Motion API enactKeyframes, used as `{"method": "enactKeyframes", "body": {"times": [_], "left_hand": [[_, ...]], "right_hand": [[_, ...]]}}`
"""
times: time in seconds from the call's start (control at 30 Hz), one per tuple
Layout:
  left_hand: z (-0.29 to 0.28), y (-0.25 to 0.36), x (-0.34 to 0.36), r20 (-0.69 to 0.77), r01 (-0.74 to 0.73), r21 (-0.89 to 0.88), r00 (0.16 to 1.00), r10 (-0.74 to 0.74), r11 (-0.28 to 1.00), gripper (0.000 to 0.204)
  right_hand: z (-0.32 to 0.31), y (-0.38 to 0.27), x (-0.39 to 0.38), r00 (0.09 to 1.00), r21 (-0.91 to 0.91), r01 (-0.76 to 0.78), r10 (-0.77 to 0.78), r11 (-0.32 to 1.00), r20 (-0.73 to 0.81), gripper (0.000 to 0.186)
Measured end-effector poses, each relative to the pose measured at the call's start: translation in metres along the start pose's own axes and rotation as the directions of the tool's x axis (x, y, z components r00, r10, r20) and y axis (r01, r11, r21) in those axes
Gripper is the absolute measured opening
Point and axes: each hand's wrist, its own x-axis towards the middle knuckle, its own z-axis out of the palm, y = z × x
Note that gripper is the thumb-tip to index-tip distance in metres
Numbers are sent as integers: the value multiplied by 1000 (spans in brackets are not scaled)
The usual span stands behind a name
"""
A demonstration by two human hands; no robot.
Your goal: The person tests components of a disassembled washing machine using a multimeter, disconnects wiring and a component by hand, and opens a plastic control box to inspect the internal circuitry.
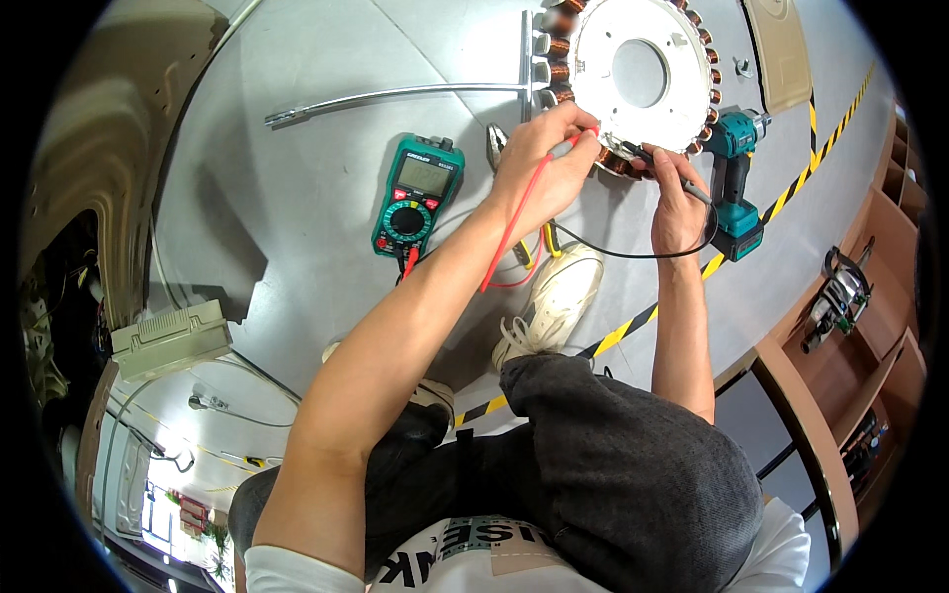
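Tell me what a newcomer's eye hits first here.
Likely the white disc ringed with copper coils, top right of centre, with the left hand holding the red probe and the right hand the black probe at its near edge. Next, the teal meter left of the hands, then the teal drill right of them, by the striped tape.

2 hands (547, 163), 2 test probes (695, 191), 1 multimeter (418, 198), 1 coil-ringed disc (593, 71), 1 cordless drill (734, 183)
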Motion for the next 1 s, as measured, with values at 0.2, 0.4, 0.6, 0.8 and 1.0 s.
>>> {"method": "enactKeyframes", "body": {"times": [0.2, 0.4, 0.6, 0.8, 1.0], "left_hand": [[0, 0, 0, -8, -13, -2, 1000, 13, 1000, 23], [-2, -1, 0, 44, -15, 75, 999, 11, 997, 25], [-3, 3, -1, 57, 17, 19, 998, -18, 1000, 24], [-2, 11, -2, 74, 98, 3, 992, -98, 995, 25], [-3, 10, -1, 90, 101, -5, 991, -100, 995, 26]], "right_hand": [[0, -1, 0, 1000, 3, 6, -6, 1000, 6, 26], [-1, 2, 0, 1000, 19, 21, -21, 1000, -4, 24], [2, 0, -1, 1000, 23, 22, -22, 999, -3, 23], [3, -4, -2, 1000, 31, 13, -13, 999, -7, 24], [-6, 2, -2, 996, 70, 48, -43, 996, -77, 24]]}}
